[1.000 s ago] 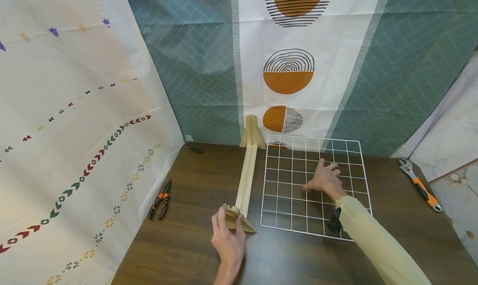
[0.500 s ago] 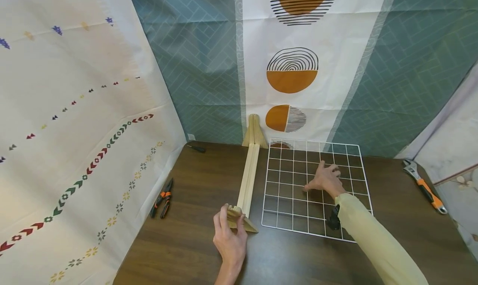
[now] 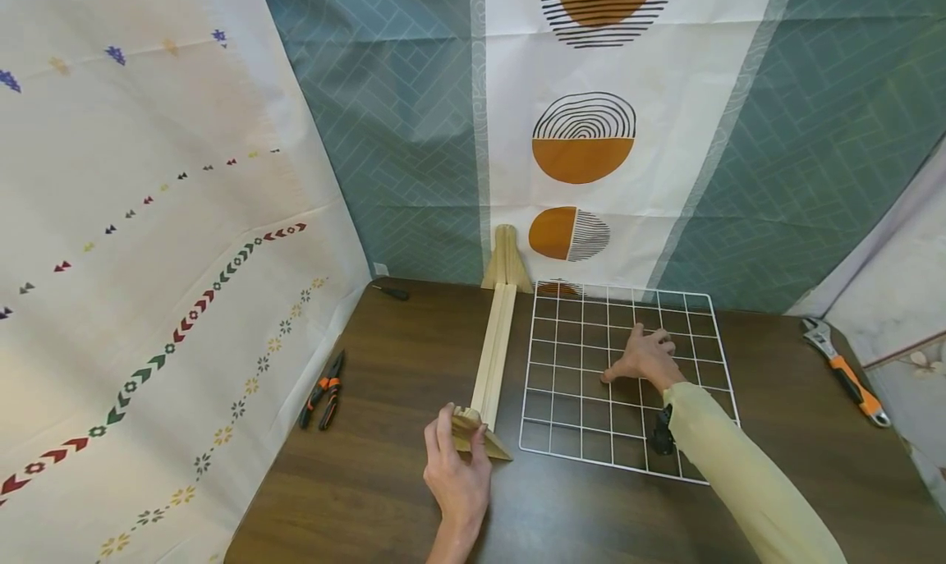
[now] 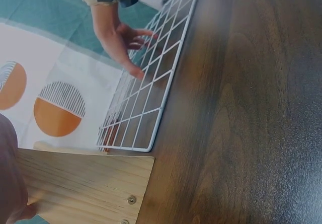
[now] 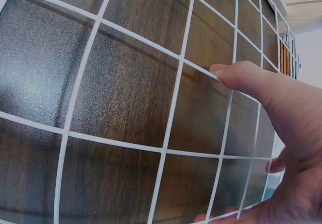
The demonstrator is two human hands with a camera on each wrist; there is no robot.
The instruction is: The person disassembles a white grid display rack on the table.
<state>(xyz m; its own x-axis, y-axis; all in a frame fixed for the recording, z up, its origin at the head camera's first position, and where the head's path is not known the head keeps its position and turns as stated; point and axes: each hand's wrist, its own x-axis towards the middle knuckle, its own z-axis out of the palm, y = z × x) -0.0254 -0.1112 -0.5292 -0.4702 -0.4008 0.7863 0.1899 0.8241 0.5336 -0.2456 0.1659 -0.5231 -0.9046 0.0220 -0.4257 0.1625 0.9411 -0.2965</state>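
My left hand (image 3: 460, 478) grips the near wooden end piece (image 3: 491, 447) of a pale wooden stand, thumb on one side and fingers over the top. Two screw heads show in that end piece in the left wrist view. A long wooden rail (image 3: 493, 350) runs back from it to a flared far end piece (image 3: 506, 256). To the right is a white wire grid panel (image 3: 562, 396), its back edge overlapping the curtain. My right hand (image 3: 645, 359) holds the grid from above with spread fingers; in the right wrist view the thumb (image 5: 246, 78) lies on a wire.
Orange-and-black pliers (image 3: 323, 392) lie on the brown table (image 3: 384, 482) at left, with a small dark screwdriver (image 3: 392, 292) behind them. An adjustable wrench (image 3: 846, 371) lies at the far right. Patterned curtains (image 3: 399, 137) hang behind the table and at its sides.
The grid's back edge has dropped slightly in view, with my right hand still on it. My left hand keeps its hold on the wooden end piece. The head view has shifted slightly.
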